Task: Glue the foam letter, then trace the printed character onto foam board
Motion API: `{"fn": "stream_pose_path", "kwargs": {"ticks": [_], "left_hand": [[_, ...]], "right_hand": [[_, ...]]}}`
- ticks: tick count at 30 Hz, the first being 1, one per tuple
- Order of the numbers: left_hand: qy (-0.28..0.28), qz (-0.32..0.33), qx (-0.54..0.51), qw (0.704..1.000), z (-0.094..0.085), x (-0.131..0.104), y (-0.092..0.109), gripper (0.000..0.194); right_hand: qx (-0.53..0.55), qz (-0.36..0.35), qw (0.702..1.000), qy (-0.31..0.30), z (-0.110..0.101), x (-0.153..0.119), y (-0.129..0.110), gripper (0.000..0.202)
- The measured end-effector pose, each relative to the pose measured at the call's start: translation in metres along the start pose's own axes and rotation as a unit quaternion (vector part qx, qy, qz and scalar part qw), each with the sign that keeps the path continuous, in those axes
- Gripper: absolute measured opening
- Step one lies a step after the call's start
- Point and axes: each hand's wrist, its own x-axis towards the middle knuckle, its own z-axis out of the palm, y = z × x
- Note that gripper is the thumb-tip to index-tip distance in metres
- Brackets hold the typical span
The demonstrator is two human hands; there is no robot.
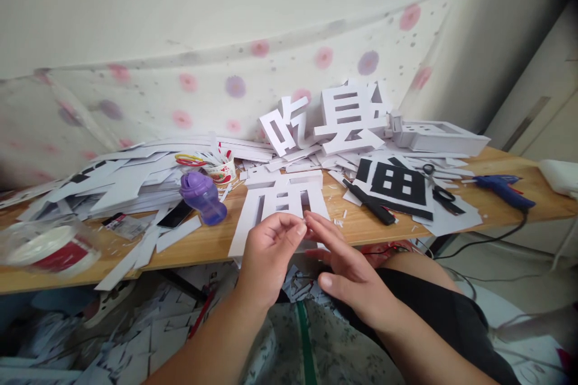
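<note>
In front of my lap my left hand (273,252) is closed in a pinch, thumb against index finger; anything between them is too small to make out. My right hand (350,264) has its fingers stretched and its thumb apart, with its fingertips meeting those of the left. Just beyond both hands, a white cut-out character (246,225) with raised sides lies at the table's front edge, partly covered by my fingers. To its right lie a black-handled cutter knife (372,204) and a black stencil-like sheet (400,186) on white paper.
A purple bottle (203,195) stands left of the character, near a paper cup (222,169) of sticks. Scissors (438,183) and a blue glue gun (506,189) with a trailing cord lie right. Finished white characters (350,117) lean at the back. Scraps (149,337) cover the floor.
</note>
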Motion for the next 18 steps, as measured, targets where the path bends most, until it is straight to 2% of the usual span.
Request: {"fn": "stream_pose_path", "kwargs": {"ticks": [2,5,7,10,13,18], "left_hand": [[0.008,0.004,0.023,1.000,-0.0002,0.0012,0.0006,0.012],[0.009,-0.015,0.030,0.999,-0.0018,0.0042,0.0010,0.012],[-0.002,-0.033,0.016,0.999,-0.0037,0.0065,0.0014,0.011],[-0.009,-0.047,0.013,0.999,-0.0060,0.0090,0.0032,0.011],[-0.002,-0.060,0.004,0.998,-0.0063,0.0097,0.0052,0.011],[-0.014,-0.074,-0.032,0.997,-0.0040,0.0082,0.0065,0.012]], "right_hand": [[-0.173,-0.043,0.984,0.013,0.0002,-0.0006,0.0004,0.067],[-0.387,-0.101,0.916,0.036,-0.0002,0.0002,0.0014,0.075],[-0.457,-0.121,0.880,0.044,-0.0014,0.0013,0.0027,0.077],[-0.497,-0.130,0.856,0.051,-0.0036,0.0023,0.0046,0.079],[-0.479,-0.124,0.868,0.044,-0.0036,0.0021,0.0048,0.076],[-0.280,-0.077,0.957,0.006,0.0003,0.0015,0.0005,0.068]]}}
